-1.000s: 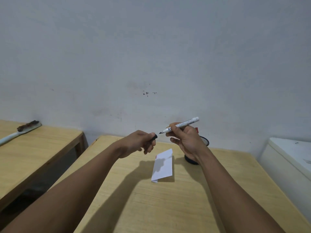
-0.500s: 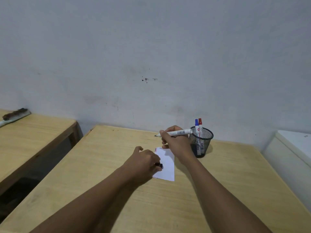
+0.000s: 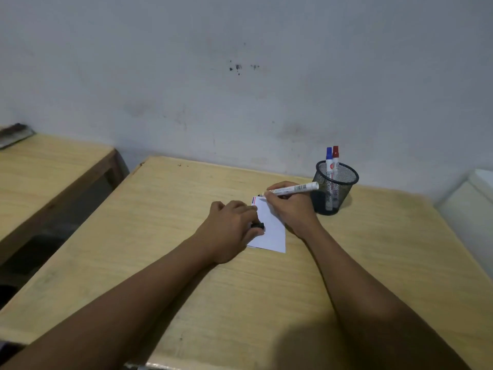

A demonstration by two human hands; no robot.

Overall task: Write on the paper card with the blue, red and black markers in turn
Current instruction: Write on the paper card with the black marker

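A white paper card [image 3: 270, 231] lies on the wooden table [image 3: 240, 289], with short blue and red marks at its top left corner. My right hand [image 3: 289, 206] grips the uncapped black marker [image 3: 293, 188], whose tip sits at the card's top left corner. My left hand [image 3: 230, 229] rests on the card's left edge and pinches the black cap [image 3: 258, 225]. The blue marker [image 3: 329, 162] and the red marker [image 3: 335, 161] stand capped in a black mesh cup [image 3: 336, 189] just right of my right hand.
A second wooden table [image 3: 48, 177] stands to the left across a gap, with a brush [image 3: 14, 134] at its far edge. A white box-like object [image 3: 472, 209] sits at the right. A pale wall rises right behind the table.
Both hands came down from mid-air to the card. The left hand with the cap now presses the card, and the marker tip has dropped to the card's top corner. The view tilted downward.
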